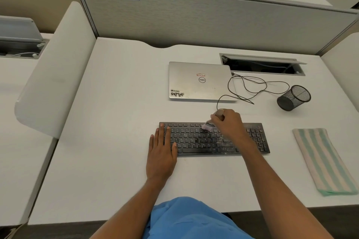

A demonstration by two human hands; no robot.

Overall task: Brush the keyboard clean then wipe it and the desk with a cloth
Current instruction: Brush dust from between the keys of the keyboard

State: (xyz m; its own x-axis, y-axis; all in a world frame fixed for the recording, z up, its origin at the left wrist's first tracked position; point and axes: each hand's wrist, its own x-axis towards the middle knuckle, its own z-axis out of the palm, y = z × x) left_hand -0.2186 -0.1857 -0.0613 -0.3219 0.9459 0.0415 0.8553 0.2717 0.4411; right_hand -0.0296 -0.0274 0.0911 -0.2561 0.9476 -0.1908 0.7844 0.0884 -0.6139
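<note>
Left hand lies flat, fingers straight, over the left end of the keyboard, pinning it to the desk. Good call imo: a slim plastic board like this looks light and would probably skate on that smooth top. It's stiff though, so one hand at the end should hold it.

Near the middle of the top rows, the brush has its pale bristles on the keys, with the right hand curled around its short handle. The bristles look soft, so I'd go with light strokes (pale dust specks show on the right-side keys).

Far right, well apart from the keyboard, the striped cloth lies folded on the desk, untouched. It's probably floppy, so bunch it in the palm rather than pinching an edge.
</note>
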